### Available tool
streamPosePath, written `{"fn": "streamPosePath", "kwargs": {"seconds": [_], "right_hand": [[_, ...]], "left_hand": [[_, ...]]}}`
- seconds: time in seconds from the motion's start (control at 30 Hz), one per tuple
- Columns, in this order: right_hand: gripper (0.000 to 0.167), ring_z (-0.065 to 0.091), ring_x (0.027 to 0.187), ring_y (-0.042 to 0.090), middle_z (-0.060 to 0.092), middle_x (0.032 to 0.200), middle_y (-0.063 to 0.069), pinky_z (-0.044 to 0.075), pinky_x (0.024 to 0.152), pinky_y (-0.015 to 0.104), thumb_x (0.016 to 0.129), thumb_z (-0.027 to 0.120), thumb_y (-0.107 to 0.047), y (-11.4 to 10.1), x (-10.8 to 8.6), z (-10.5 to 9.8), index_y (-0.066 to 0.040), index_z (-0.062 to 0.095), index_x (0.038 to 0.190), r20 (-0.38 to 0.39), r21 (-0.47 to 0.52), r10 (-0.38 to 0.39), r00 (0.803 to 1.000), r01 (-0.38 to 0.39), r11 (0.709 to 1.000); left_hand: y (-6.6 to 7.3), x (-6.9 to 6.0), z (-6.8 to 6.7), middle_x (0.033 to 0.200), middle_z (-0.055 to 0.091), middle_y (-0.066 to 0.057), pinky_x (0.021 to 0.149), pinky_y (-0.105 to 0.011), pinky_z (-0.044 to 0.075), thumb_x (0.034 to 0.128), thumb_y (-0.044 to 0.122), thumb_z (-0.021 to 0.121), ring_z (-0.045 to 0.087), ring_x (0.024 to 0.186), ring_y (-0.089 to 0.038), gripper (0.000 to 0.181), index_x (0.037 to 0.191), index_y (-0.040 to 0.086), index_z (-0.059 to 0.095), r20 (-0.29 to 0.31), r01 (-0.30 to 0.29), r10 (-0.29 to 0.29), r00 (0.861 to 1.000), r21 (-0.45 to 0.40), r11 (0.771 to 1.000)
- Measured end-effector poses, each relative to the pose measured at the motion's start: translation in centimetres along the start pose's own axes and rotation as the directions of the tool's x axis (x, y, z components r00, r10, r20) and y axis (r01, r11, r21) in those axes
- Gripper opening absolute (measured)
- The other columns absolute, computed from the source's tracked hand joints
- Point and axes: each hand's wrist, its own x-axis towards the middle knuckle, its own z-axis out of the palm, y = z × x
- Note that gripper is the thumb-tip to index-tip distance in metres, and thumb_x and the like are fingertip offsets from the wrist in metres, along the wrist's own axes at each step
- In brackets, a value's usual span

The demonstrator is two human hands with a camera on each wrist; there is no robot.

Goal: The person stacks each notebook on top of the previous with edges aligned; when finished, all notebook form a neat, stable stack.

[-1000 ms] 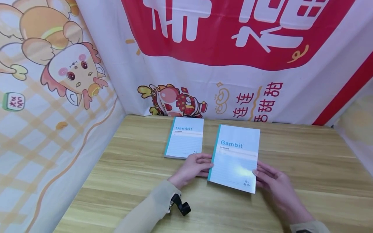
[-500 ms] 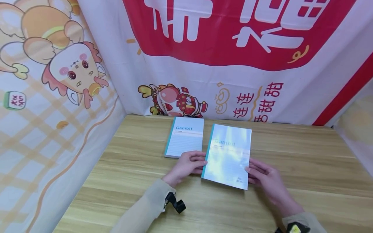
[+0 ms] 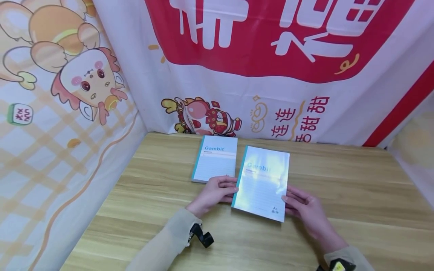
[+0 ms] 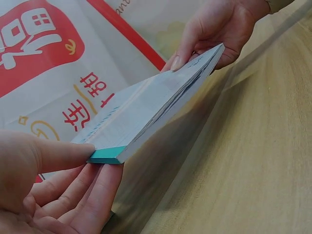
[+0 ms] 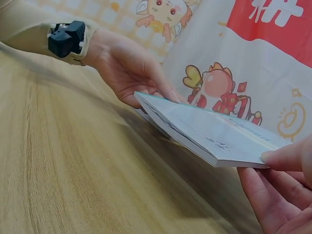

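A pale blue Gambit notebook (image 3: 261,184) with a teal spine is held up above the table between both hands. My left hand (image 3: 215,194) pinches its spine edge, thumb on the cover and fingers beneath, as the left wrist view shows on the teal strip (image 4: 107,155). On the opposite edge my right hand (image 3: 308,212) pinches it the same way, its thumb on the cover in the right wrist view, where the notebook (image 5: 204,129) is seen edge-on. A second matching notebook (image 3: 217,160) lies on the table behind my left hand, its lower corner partly hidden.
The wood-grain table (image 3: 356,188) runs back to a white cloth (image 3: 149,90) printed with a red panel and cartoon figures. Another patterned cloth (image 3: 68,165) hangs along the left side. A small black camera (image 3: 201,235) sits on my left wrist.
Both hands have shifted left with the held notebook, bringing it closer to the one on the table. The glare on its cover has changed. The lying notebook has stayed put.
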Motion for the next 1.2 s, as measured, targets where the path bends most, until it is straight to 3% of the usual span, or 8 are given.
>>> {"fn": "streamPosePath", "kwargs": {"seconds": [0.3,0.77,1.2], "right_hand": [[0.056,0.07,0.102,0.02,0.062,0.133,0.02,0.058,0.089,0.037,0.098,0.068,-0.006,0.3,0.1,0.6,0.0,0.046,0.149,-0.008,0.002,0.03,1.0,-0.03,1.0],[0.056,0.066,0.113,0.023,0.056,0.141,0.02,0.057,0.091,0.037,0.1,0.068,-0.016,-0.6,1.9,1.9,-0.008,0.048,0.151,0.037,-0.029,0.041,0.998,-0.04,0.999],[0.052,0.068,0.108,0.022,0.061,0.135,0.017,0.058,0.088,0.036,0.097,0.073,-0.016,-2.8,4.7,5.4,-0.009,0.055,0.146,0.057,0.041,-0.008,0.998,0.006,0.999]], "left_hand": [[0.0,-0.1,-0.3,0.108,0.071,-0.013,0.077,-0.038,0.062,0.0965,0.009,0.071,0.071,0.092,-0.024,0.036,0.13,0.001,0.064,-0.018,-0.001,0.001,1.0,0.005,1.0],[1.2,-0.2,-2.1,0.111,0.07,-0.014,0.08,-0.036,0.061,0.097,0.012,0.072,0.071,0.094,-0.023,0.038,0.133,0.0,0.063,-0.068,-0.021,0.02,0.997,-0.009,1.0],[3.7,0.0,-5.0,0.117,0.068,-0.015,0.085,-0.038,0.06,0.0996,0.012,0.068,0.069,0.101,-0.026,0.035,0.134,0.004,0.063,-0.169,-0.041,0.037,0.985,-0.021,0.999]]}}
